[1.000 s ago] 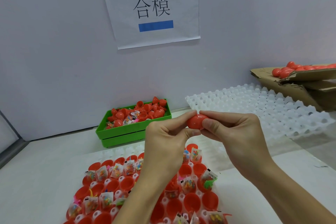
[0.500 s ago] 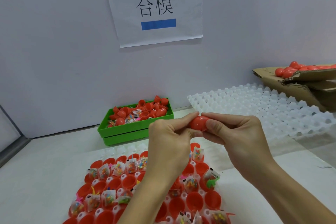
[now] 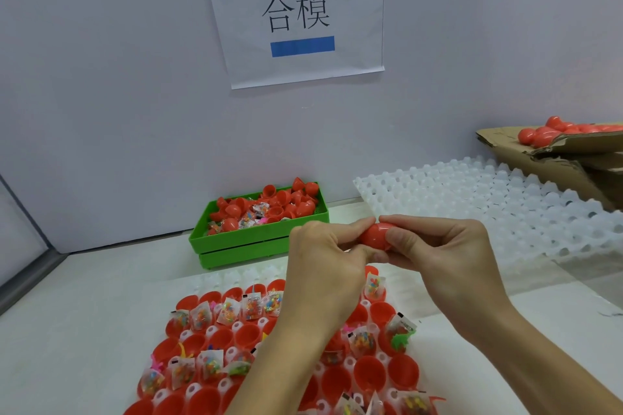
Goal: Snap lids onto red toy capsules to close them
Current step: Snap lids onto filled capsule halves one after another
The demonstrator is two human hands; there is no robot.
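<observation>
Head view: capsule [image 3: 376, 235] at frame centre, above tray [image 3: 397, 300], pinched between left hand [image 3: 323, 266] and right hand [image 3: 441, 259], fingers curled round both halves. Squeeze halves straight together, evenly, until seam closes; avoid tilting lid.

Glossy red plastic capsule [image 3: 377, 235]; translucent white plastic tray [image 3: 499, 209], seemingly smooth; green plastic bin [image 3: 236, 242]; creased matt cardboard box [image 3: 553, 162]; matt white paper sign [image 3: 296, 13]; matt counter [image 3: 84, 313].

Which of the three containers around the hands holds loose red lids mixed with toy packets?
The green crate by the wall, left of the hands. The cardboard box holds only red capsules, and the white tray looks empty.
</observation>
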